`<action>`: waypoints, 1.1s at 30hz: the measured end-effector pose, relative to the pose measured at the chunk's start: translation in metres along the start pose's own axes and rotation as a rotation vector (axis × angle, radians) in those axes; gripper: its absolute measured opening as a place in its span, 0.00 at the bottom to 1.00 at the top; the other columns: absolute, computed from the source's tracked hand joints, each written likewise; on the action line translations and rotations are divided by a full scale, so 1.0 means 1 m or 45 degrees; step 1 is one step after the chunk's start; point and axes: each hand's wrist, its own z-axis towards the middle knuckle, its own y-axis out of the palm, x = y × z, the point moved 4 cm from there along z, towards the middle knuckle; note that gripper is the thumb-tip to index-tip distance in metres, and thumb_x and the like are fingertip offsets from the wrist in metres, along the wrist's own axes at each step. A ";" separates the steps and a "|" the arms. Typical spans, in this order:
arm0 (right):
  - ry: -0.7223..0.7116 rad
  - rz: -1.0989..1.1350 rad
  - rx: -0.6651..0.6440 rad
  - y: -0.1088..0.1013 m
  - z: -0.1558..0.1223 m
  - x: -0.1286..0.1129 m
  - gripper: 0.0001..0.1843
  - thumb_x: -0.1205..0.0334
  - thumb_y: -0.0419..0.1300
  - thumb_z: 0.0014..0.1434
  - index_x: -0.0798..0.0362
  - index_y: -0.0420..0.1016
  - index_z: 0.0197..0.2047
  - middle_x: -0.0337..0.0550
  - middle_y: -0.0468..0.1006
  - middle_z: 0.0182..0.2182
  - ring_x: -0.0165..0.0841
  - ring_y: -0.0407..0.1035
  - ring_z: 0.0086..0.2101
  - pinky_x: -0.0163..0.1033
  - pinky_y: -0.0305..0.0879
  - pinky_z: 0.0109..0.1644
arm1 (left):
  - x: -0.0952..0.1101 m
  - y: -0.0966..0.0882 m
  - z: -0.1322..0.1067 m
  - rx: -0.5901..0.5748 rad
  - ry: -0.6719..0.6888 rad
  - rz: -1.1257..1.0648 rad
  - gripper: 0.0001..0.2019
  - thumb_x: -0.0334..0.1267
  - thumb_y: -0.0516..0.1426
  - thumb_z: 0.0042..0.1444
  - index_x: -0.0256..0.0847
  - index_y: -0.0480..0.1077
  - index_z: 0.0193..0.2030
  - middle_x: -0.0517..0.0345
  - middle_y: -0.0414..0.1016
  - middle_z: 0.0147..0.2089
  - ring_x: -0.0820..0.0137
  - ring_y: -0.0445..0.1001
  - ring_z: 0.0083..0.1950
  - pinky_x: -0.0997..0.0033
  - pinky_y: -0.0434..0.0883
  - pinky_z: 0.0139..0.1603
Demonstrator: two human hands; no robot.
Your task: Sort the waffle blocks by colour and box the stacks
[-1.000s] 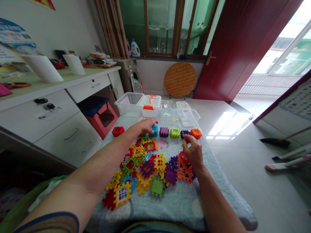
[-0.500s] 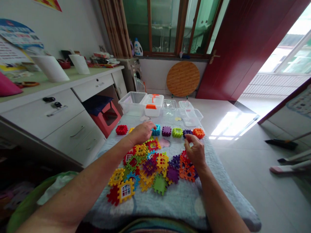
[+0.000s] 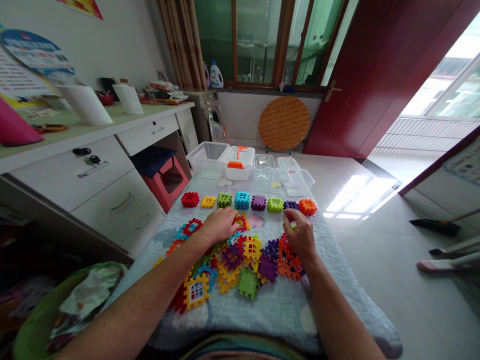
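My left hand point(image 3: 222, 225) is over the upper part of a loose pile of toothed plastic building tiles, its fingertips beside a red tile point(image 3: 240, 222). Its fingers are bent and partly hidden, with nothing visibly held. On the right, my right hand point(image 3: 300, 234) hovers by the orange tiles point(image 3: 288, 264), its fingers curled with a gap between thumb and forefinger. Nearer me lie a yellow window tile point(image 3: 196, 292), a green tile point(image 3: 248, 283) and a purple tile point(image 3: 267, 269). Beyond my hands, stacks sorted by colour form a row, including a light blue stack point(image 3: 242, 200) and a red stack point(image 3: 190, 199).
Clear plastic boxes stand at the table's far end, among them an open bin point(image 3: 208, 156) and a lidded box with an orange latch point(image 3: 238, 170). A cloth point(image 3: 270, 320) covers the table. White drawers point(image 3: 75, 175) and a red stool point(image 3: 168, 180) stand at left.
My left hand has drawn back from the light blue stack to the pile, uncovering the yellow and green stacks. My right hand has barely moved. The view has shifted slightly.
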 end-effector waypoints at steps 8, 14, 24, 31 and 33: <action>-0.001 0.012 -0.026 0.002 -0.001 -0.003 0.10 0.67 0.53 0.57 0.53 0.74 0.40 0.43 0.77 0.32 0.34 0.72 0.32 0.39 0.68 0.39 | 0.001 0.000 0.000 0.028 0.011 -0.100 0.15 0.40 0.56 0.57 0.41 0.70 0.50 0.48 0.76 0.49 0.60 0.73 0.50 0.64 0.68 0.52; -0.008 0.009 -0.039 0.003 -0.001 -0.004 0.10 0.67 0.53 0.57 0.52 0.75 0.39 0.43 0.77 0.31 0.34 0.72 0.32 0.39 0.68 0.39 | -0.001 0.001 0.001 0.023 0.024 -0.191 0.16 0.36 0.55 0.56 0.39 0.70 0.51 0.49 0.77 0.50 0.60 0.75 0.50 0.65 0.69 0.52; -0.020 0.003 -0.046 0.003 -0.002 -0.003 0.10 0.67 0.54 0.57 0.52 0.75 0.39 0.42 0.77 0.31 0.34 0.71 0.31 0.39 0.67 0.39 | -0.042 -0.001 0.000 0.137 -0.253 -0.281 0.17 0.30 0.46 0.60 0.39 0.71 0.51 0.50 0.77 0.52 0.65 0.74 0.53 0.70 0.67 0.54; -0.020 0.004 -0.054 0.004 -0.002 -0.004 0.10 0.68 0.53 0.57 0.53 0.75 0.39 0.41 0.76 0.30 0.33 0.71 0.31 0.38 0.66 0.39 | -0.043 0.013 -0.005 0.001 -0.251 -0.244 0.16 0.31 0.48 0.59 0.43 0.72 0.49 0.53 0.79 0.48 0.64 0.76 0.50 0.68 0.68 0.51; -0.025 0.002 -0.061 0.004 -0.002 -0.004 0.10 0.67 0.53 0.57 0.53 0.75 0.39 0.41 0.76 0.31 0.33 0.71 0.31 0.38 0.66 0.39 | -0.042 0.015 -0.004 -0.024 -0.275 -0.310 0.17 0.31 0.48 0.58 0.42 0.72 0.50 0.52 0.79 0.50 0.64 0.75 0.51 0.69 0.68 0.51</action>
